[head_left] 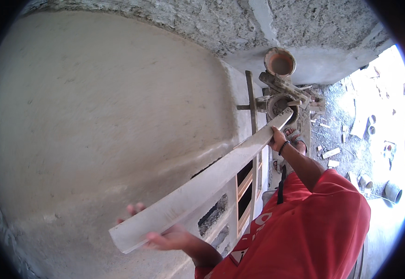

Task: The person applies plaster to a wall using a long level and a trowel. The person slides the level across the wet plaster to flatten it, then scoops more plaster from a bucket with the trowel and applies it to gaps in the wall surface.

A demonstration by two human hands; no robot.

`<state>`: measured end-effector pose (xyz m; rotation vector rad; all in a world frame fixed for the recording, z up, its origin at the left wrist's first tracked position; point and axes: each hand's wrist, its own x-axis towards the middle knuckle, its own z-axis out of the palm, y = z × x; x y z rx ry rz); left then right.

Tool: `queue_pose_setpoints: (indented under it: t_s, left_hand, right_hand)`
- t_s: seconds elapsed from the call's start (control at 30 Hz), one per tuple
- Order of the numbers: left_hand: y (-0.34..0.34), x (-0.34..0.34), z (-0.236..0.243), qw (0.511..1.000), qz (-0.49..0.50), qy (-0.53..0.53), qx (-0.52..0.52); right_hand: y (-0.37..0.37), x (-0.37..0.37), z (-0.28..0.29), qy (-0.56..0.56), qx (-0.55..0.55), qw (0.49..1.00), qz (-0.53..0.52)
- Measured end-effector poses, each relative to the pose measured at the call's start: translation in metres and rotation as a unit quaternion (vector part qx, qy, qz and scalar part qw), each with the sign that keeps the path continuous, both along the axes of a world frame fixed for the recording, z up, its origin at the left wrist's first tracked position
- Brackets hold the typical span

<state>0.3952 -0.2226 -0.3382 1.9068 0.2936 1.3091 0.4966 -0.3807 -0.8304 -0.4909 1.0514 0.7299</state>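
Note:
A long pale plasterer's straightedge slants across the view, from low left up to the middle right, in front of the wall. My right hand is closed round it near its far end. Behind the near, wider end is my left hand, slightly smeared by motion. Its fingertips show past one edge and its thumb at the other, so the hand straddles the board; the palm is hidden. Beyond the far end, a bucket holds grey mortar and a tool with a pale handle.
A smooth plastered wall fills the left, with rough masonry above. A second bucket holds grey liquid beside planks. Below the straightedge are a broken hole and a wooden frame. Rubble and pipes lie at right.

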Motion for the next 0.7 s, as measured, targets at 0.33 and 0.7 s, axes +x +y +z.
queue_pose_setpoints:
  t_s: [0.33, 0.7]
  left_hand:
    - [-0.022, 0.082, -0.107, 0.919, -0.388, 0.044, -0.055]
    - [-0.011, 0.152, -0.123, 0.877, -0.444, 0.055, -0.177]
  right_hand:
    - [-0.005, 0.017, 0.002, 0.023, 0.033, 0.999, -0.016]
    - [-0.113, -0.002, -0.104, -0.071, -0.135, 0.967, 0.206]
